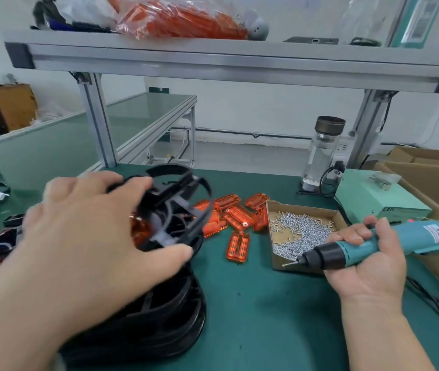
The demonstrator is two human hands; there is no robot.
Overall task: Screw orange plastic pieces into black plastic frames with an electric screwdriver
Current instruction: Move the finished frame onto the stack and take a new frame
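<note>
Left hand point(87, 231): blurred, fingers over the top and thumb underneath one black frame point(178, 207), gripping it tilted just above a stack of frames point(165, 325). Right hand point(368, 266): palm up, fingers wrapped round a teal screwdriver point(360, 247), its tip pointing left over the near corner of a cardboard tray point(304, 206) of screws point(301, 226). Orange pieces point(235, 219): loose heap on the green table point(266, 317), between frame and tray, touching neither hand.
</note>
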